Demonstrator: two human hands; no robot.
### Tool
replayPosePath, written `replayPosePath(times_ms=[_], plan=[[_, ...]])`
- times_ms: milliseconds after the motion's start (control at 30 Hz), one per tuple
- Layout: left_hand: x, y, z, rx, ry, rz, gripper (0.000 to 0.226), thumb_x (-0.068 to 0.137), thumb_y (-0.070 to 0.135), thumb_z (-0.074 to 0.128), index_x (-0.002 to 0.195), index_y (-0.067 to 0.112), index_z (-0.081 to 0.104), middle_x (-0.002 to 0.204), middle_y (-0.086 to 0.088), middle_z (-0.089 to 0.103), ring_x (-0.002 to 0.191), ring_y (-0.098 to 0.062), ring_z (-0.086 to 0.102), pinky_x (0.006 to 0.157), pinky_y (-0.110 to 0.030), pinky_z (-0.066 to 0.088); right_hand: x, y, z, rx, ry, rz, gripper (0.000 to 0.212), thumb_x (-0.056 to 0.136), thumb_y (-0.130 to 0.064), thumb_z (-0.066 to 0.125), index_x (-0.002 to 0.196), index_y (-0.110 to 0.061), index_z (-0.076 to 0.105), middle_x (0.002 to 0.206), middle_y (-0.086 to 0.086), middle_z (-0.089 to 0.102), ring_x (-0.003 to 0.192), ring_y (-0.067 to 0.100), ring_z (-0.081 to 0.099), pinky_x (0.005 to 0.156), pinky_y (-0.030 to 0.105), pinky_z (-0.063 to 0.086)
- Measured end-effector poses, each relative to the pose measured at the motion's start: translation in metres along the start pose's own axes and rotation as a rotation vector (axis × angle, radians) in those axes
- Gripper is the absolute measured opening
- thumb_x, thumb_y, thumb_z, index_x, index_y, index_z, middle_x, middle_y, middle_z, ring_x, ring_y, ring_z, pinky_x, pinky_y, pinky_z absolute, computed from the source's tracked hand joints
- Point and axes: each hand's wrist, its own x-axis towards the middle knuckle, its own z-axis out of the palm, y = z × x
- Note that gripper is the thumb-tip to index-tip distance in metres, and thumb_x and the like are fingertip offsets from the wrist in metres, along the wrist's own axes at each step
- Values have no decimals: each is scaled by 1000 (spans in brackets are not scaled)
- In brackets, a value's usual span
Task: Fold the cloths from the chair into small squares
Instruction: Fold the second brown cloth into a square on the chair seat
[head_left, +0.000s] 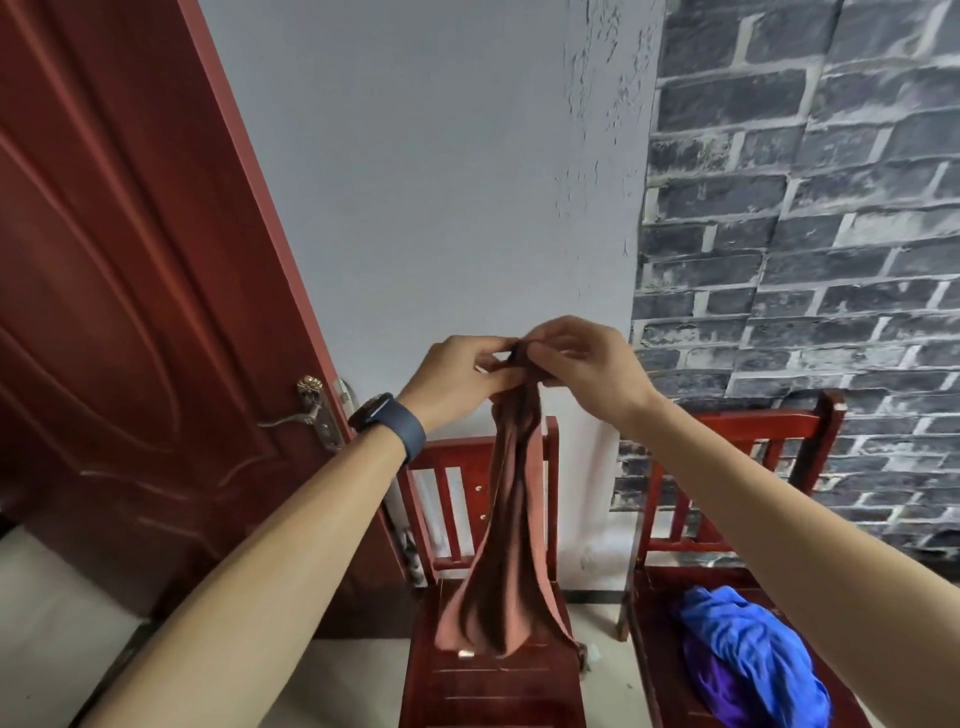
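A pinkish-brown cloth (511, 545) hangs in long folds in front of me, its lower end just above the seat of the left red wooden chair (488, 686). My left hand (460, 376) and my right hand (582, 358) meet at the cloth's top edge, and both pinch it close together at about chest height. A crumpled blue cloth (748, 649) with a purple cloth (711, 691) under it lies on the seat of the right red chair (727, 441).
A dark red door (130, 291) with a metal lever handle (306, 410) stands at the left. Behind the chairs are a white wall and a grey brick-pattern wall (810, 218). Pale floor shows between the chairs.
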Motion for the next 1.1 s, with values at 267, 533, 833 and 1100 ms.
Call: replayPosePath(times_ms=[267, 533, 833, 1100], plan=[[20, 56, -31, -225, 259, 54, 13, 88, 31, 69, 77, 24, 74, 67, 8, 72, 62, -8, 69, 58, -18, 47, -40, 48, -32, -133, 16, 183, 58, 80, -57, 74, 129, -32, 59, 123, -12, 65, 84, 7, 70, 76, 22, 52], [53, 114, -60, -535, 285, 11, 15, 90, 32, 68, 92, 19, 75, 83, 4, 74, 71, -10, 70, 60, -19, 51, -54, 87, -8, -450, 115, 137, 28, 87, -50, 68, 104, -28, 65, 92, -10, 72, 71, 7, 69, 66, 27, 57], [28, 2, 30, -371, 142, -418, 69, 88, 59, 59, 138, 13, 50, 135, -8, 57, 119, -24, 56, 99, -36, 45, -24, 73, -2, -115, 154, 176, 12, 90, -30, 68, 92, -19, 72, 80, -5, 73, 72, 10, 66, 67, 30, 53], [-41, -73, 95, -525, 67, -492, 29, 89, 47, 65, 98, 22, 76, 96, 6, 75, 100, -17, 69, 95, -39, 54, -33, 114, -4, 212, -91, 567, 19, 92, -24, 68, 107, -12, 71, 91, 6, 71, 84, 18, 65, 73, 32, 49]])
